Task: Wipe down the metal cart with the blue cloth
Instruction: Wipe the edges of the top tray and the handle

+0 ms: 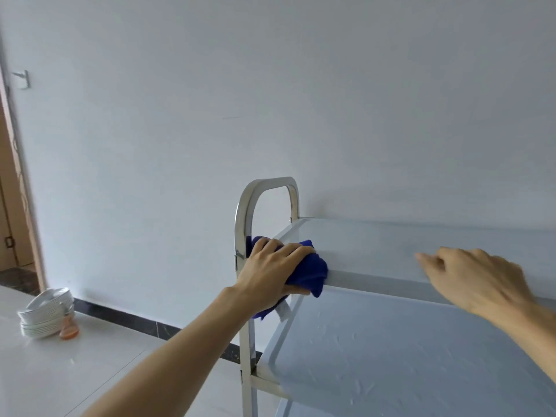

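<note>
A white wall [210, 100] backs a metal cart [391, 242] at right. The left hand [270, 269] grips a bunched blue cloth [313, 272] against the near left corner of the cart's top shelf, beside the upright handle [243, 212]. The right hand [472, 278] rests relaxed on the shelf's near edge, holding nothing. Far left, stacked white plates [45, 314] sit on the floor.

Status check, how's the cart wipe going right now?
Left hand grips blue cloth at corner of top shelf, beside handle. Right hand open on the shelf. Nothing in the way.
</note>
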A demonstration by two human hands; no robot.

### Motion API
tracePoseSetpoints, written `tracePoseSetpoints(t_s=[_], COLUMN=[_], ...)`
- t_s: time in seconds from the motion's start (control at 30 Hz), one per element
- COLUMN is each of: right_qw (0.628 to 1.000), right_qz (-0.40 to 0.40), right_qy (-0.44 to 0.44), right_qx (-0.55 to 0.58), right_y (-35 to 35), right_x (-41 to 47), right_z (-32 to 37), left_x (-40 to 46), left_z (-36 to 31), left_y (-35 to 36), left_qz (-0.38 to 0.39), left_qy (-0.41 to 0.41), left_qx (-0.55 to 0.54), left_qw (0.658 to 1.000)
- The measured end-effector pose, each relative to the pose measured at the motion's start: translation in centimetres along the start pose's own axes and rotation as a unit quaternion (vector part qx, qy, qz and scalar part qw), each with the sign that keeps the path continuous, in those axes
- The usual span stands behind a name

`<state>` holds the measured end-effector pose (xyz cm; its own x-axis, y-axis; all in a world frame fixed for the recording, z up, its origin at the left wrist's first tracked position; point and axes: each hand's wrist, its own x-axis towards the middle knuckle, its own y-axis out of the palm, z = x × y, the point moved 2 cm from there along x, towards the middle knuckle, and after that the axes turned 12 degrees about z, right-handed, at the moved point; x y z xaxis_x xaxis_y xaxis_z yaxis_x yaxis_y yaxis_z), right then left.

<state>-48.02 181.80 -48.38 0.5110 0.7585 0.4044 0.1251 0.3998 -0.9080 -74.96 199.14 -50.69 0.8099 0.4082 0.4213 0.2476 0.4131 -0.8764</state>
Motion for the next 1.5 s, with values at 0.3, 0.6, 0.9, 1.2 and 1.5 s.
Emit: tracePoseSetpoints(t_s=[0.3, 0.6, 0.9, 1.2, 1.5], right_qw=[0.994, 0.994, 0.997, 0.989, 0.989], right_qz=[-0.008, -0.036, 0.005, 0.075, 0.045], right_qy=[-0.105, -0.101, -0.072, -0.125, -0.138], right_qx=[0.006, 0.003, -0.013, -0.014, -0.022], right_y=[2.1, 2.5, 2.1, 3.3, 2.8], right_x=[-0.5, -0.4, -0.2, 1.7, 1.4], right_z=[4.6, 5.0, 5.1, 9.0, 8.6], left_x=[-2.3, -1.2, 2.5, 1.6, -1.9], left_z=[2.4, 11.3, 5.2, 6.2, 4.0], left_y=[-3.8, -11.2, -4.1, -0.6, 4.6], left_qz=[-0.123, -0.344, -0.159, -0.248, -0.288], left_qy=[-0.116, -0.317, -0.255, -0.295, -0.334], left_qx=[-0.286, -0.543, -0.400, -0.356, -0.500], left_qw=[0.943, 0.697, 0.866, 0.852, 0.746])
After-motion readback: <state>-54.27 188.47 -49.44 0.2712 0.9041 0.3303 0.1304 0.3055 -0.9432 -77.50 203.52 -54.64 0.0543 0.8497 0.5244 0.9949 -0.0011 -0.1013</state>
